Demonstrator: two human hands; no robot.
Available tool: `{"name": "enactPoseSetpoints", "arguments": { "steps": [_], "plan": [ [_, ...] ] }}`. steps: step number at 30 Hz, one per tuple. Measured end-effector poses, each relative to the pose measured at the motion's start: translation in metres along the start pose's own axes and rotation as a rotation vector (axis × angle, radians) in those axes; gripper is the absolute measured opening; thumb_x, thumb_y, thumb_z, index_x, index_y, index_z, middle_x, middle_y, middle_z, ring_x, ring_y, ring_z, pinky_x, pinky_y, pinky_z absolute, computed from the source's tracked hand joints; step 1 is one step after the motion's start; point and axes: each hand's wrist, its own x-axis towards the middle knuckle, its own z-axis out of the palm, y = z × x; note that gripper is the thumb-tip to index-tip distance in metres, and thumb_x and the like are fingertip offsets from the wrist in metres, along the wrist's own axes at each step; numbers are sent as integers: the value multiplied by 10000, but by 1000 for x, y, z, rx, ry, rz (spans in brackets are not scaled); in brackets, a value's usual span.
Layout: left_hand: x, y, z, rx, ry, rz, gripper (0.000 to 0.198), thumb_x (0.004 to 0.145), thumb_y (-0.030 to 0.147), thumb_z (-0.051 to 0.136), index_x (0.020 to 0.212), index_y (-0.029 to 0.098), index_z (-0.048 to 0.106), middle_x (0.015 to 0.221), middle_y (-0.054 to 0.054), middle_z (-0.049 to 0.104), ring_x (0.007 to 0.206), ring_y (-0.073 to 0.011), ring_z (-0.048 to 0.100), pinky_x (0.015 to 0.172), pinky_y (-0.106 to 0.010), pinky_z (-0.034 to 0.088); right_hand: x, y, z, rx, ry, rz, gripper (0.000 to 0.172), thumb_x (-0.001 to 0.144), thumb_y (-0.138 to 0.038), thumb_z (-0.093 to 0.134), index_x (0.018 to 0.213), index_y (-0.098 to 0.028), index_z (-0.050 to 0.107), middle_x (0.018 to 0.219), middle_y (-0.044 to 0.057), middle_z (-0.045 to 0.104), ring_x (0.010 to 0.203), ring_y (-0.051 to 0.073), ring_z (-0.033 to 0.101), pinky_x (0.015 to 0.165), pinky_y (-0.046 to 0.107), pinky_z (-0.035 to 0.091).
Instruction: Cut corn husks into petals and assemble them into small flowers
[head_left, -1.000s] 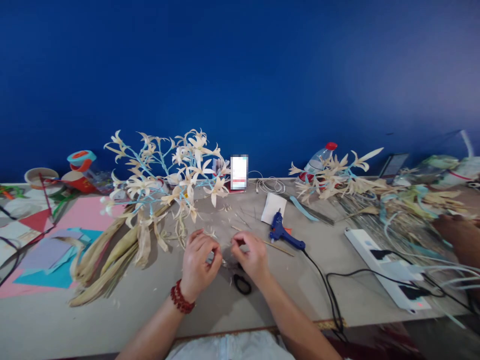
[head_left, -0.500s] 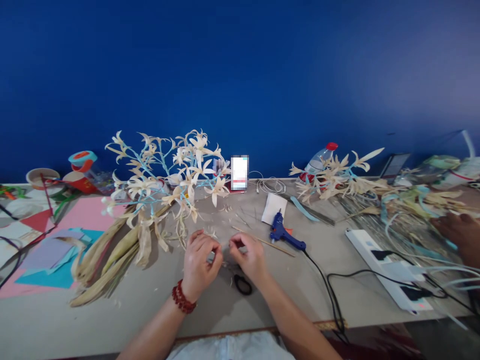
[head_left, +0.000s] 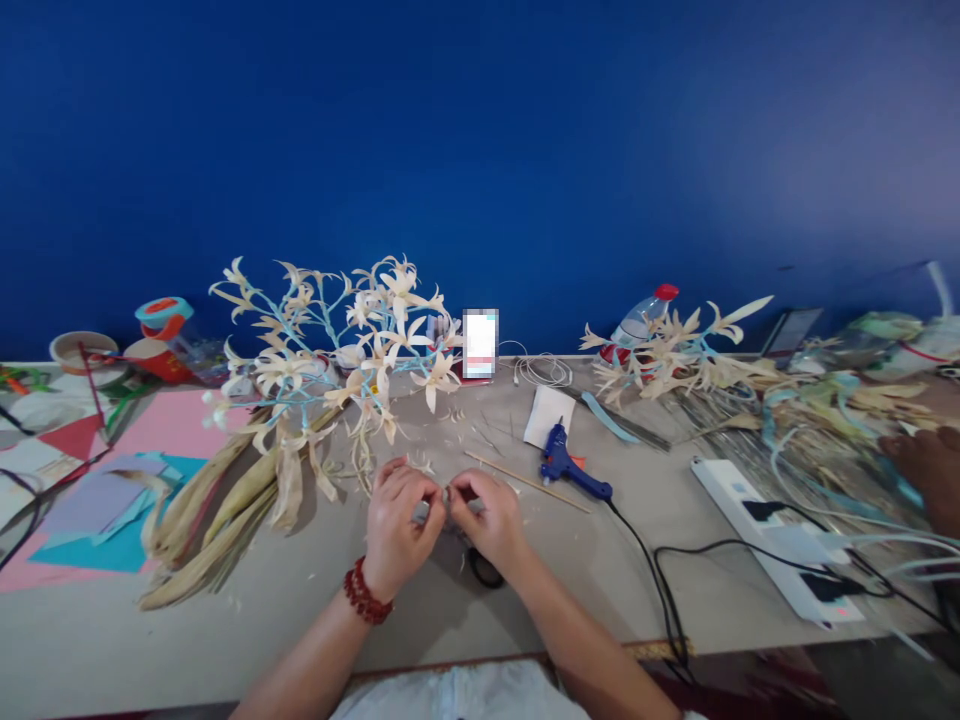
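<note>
My left hand, with a red bead bracelet at the wrist, and my right hand meet fingertip to fingertip over the grey table. Both pinch a small pale piece between them, too small to name. Black scissors lie partly under my right wrist. A spray of cream husk flowers on light blue stems lies just beyond my left hand, with dried corn husks at its base. A thin wooden stick and a blue glue gun lie right of my right hand.
Coloured paper sheets and tape rolls cover the left. A phone, a plastic bottle and a second flower bunch stand at the back. A white power strip with black cables lies right, near another person's hand.
My right hand has moved left until its fingertips touch those of my left hand. The other person's hand at the right edge has shifted slightly.
</note>
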Motion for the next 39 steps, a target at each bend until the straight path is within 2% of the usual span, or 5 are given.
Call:
{"name": "enactPoseSetpoints", "arguments": {
  "steps": [4, 12, 32, 35, 39],
  "plan": [
    [-1, -4, -2, 11, 49, -17, 138, 817, 122, 524, 710, 210, 522, 654, 6, 540, 678, -167, 538, 950, -440, 417, 2, 7, -15, -12, 139, 62, 100, 843, -209, 526, 768, -200, 590, 664, 7, 630, 607, 154, 601, 602, 250, 467],
    [1, 0, 1, 16, -13, 7, 132, 821, 125, 520, 721, 211, 527, 675, 2, 568, 703, -172, 554, 948, -439, 417, 2, -10, -2, 42, -29, -20, 45, 844, -233, 566, 859, -206, 600, 777, 24, 674, 697, 165, 635, 669, 269, 482],
    [0, -2, 0, 37, 54, 16, 151, 814, 133, 528, 688, 216, 514, 640, 11, 543, 668, -169, 544, 932, -446, 433, 5, 4, -10, -60, 103, 1, 110, 836, -223, 539, 741, -212, 593, 672, 12, 618, 640, 163, 582, 629, 269, 456],
    [0, -6, -2, 12, 99, 37, 117, 829, 125, 527, 775, 221, 567, 714, -10, 618, 721, -181, 587, 942, -462, 432, 7, 11, -18, 98, 153, 130, 136, 851, -277, 533, 761, -202, 601, 680, 20, 623, 616, 159, 583, 587, 258, 474],
    [-3, -12, -2, -8, 143, 130, 207, 857, 114, 520, 960, 258, 628, 848, -25, 696, 823, -195, 633, 978, -496, 407, 6, 1, -15, 736, -101, 368, 208, 857, -396, 539, 880, -200, 603, 773, 26, 645, 625, 153, 611, 574, 269, 532]
  ]
}}
